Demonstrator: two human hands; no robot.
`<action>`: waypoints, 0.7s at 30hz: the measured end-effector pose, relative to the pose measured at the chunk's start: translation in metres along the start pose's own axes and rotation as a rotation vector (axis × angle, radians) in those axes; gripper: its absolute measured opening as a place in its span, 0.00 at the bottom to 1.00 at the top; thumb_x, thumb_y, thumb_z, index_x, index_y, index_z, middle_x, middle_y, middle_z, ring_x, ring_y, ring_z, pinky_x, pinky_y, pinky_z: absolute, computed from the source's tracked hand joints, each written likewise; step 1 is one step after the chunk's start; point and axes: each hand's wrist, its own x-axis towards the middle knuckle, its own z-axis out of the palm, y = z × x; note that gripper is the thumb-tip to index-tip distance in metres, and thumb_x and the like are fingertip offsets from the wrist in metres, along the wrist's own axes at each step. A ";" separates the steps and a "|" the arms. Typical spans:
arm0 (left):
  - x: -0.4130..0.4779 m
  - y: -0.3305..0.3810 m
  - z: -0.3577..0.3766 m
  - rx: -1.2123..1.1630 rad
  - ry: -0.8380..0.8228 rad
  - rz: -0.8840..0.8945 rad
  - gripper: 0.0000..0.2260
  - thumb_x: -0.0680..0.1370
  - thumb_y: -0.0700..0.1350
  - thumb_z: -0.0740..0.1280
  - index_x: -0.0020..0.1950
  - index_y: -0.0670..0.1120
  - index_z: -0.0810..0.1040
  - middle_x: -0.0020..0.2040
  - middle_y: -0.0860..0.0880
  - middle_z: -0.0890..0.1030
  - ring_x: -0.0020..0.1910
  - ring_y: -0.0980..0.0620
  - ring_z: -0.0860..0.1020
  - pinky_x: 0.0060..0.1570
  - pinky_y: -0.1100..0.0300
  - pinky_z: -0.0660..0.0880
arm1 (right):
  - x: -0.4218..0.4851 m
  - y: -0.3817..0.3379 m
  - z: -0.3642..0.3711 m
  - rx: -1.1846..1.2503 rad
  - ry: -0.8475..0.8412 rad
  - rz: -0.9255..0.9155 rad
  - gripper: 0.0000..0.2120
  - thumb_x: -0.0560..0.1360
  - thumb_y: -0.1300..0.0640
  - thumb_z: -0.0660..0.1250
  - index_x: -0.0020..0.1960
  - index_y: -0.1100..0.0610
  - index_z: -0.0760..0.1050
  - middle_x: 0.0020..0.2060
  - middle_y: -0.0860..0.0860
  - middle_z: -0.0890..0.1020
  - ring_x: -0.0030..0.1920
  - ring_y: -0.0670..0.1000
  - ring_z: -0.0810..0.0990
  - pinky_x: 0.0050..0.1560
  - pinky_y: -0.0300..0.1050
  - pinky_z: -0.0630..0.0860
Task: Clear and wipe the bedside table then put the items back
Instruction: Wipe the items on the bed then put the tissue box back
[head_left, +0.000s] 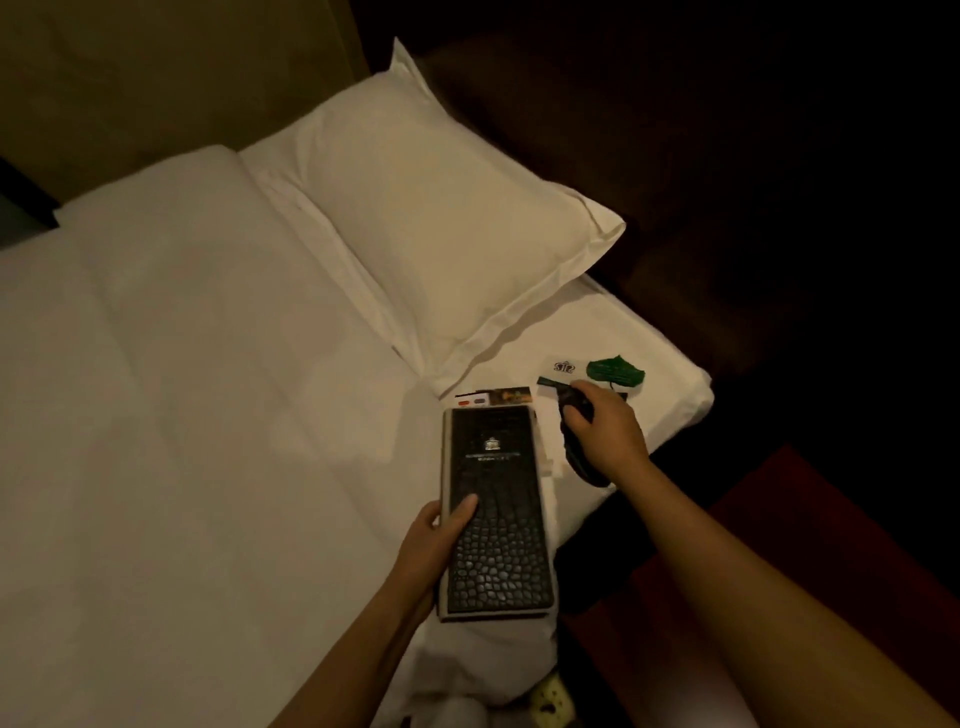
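My left hand (441, 540) grips a long black textured folder (496, 514) by its left edge, thumb on top, above the white bed (182, 415). My right hand (605, 426) is closed around a dark slim object (582, 465), possibly a remote or handset, near the bed's right edge. Beside it on the sheet lie a green leaf-shaped item (615, 371), a small white card with a logo (563, 367), a dark green strip (548, 382) and a small printed card (496, 397). The bedside table is not in view.
A white pillow (441, 234) lies at the head of the bed. Right of the bed the room is very dark, with a reddish floor (810, 545) below. A pale patterned object (553, 699) shows at the bottom edge.
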 end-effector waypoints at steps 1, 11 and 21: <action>0.008 -0.002 -0.010 -0.021 0.039 -0.011 0.16 0.72 0.51 0.70 0.55 0.43 0.77 0.47 0.45 0.84 0.40 0.53 0.85 0.34 0.63 0.79 | 0.001 0.005 0.004 0.014 -0.006 0.027 0.18 0.76 0.58 0.62 0.65 0.59 0.71 0.61 0.61 0.77 0.61 0.61 0.74 0.61 0.51 0.70; 0.115 -0.005 -0.078 0.117 0.138 -0.144 0.22 0.73 0.49 0.70 0.63 0.40 0.72 0.59 0.37 0.78 0.50 0.41 0.79 0.52 0.51 0.77 | 0.021 0.036 0.031 -0.013 -0.074 0.209 0.20 0.77 0.57 0.61 0.68 0.60 0.67 0.62 0.62 0.75 0.62 0.61 0.72 0.65 0.53 0.68; 0.135 0.043 -0.041 0.648 0.182 0.242 0.17 0.76 0.41 0.66 0.65 0.43 0.73 0.61 0.43 0.79 0.59 0.44 0.77 0.54 0.59 0.74 | 0.032 0.039 0.050 0.025 -0.060 0.320 0.21 0.77 0.56 0.62 0.68 0.59 0.66 0.62 0.62 0.74 0.62 0.61 0.71 0.63 0.52 0.68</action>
